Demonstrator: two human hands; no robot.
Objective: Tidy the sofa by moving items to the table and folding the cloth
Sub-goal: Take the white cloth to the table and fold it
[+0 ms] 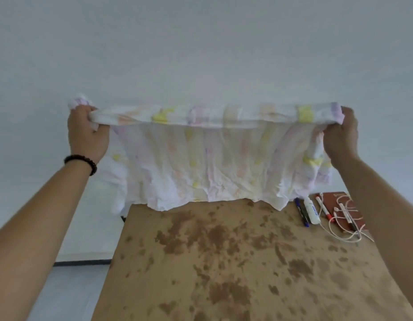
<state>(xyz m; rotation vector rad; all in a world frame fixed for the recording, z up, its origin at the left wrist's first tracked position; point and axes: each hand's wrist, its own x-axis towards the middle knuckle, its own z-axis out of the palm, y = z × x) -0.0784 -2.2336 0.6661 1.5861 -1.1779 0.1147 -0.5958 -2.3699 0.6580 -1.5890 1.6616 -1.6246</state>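
While raised apart, both hands [88, 133] [341, 135] grip the cloth [212, 158].

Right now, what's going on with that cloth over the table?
A person holds a pale patterned cloth stretched out in the air, the left hand gripping one top corner and the right hand the other. Its lower edge hangs just at the far edge of the brown table. Pens, a small bottle, a cable and a red book lie at the table's far right.
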